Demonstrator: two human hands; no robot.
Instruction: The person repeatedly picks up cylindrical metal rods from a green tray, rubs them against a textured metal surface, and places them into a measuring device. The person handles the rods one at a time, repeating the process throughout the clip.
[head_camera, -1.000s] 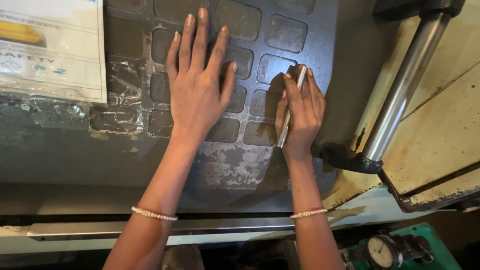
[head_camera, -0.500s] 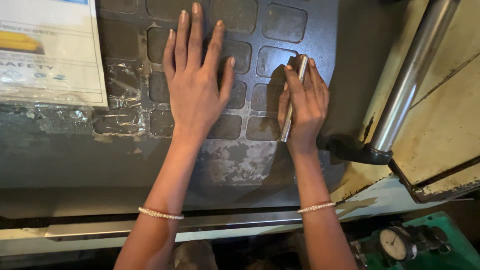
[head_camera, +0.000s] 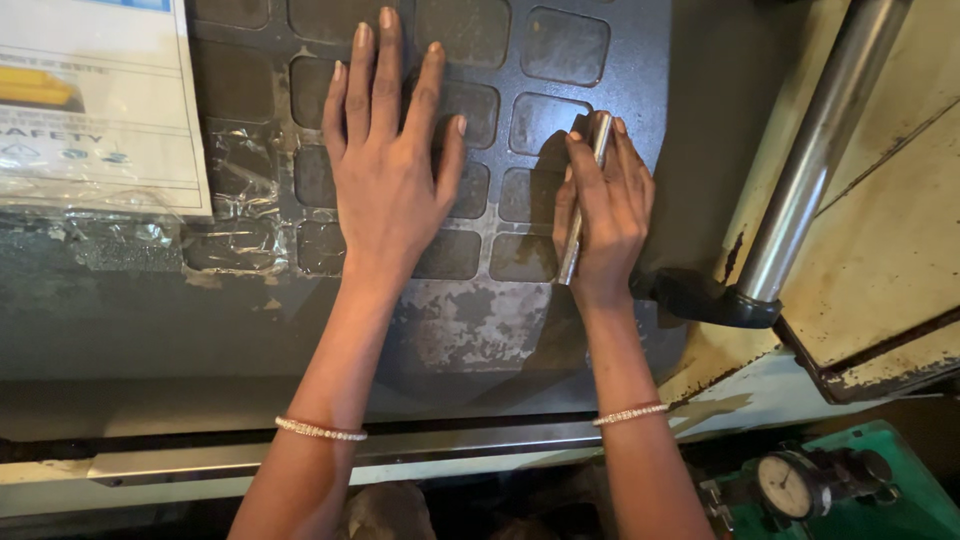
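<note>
Left hand (head_camera: 385, 170): released, flat, fingers spread, palm down on dark grey moulded slab with raised rounded-square pads (head_camera: 560, 45). Right hand (head_camera: 600, 200): clenched around slim silver metal rod (head_camera: 573, 245), upper tip showing above fingers, lower end jutting below palm, rod lying against slab's right portion. Beaded bracelet on each wrist. Laminated white printed sheet (head_camera: 100, 110) at upper left, crumpled clear tape along its edge. Polished steel column (head_camera: 820, 150) in black collar at right, beside worn cream-painted plate (head_camera: 900, 230). Round dial gauge (head_camera: 785, 487) on green base, lower right corner.
</note>
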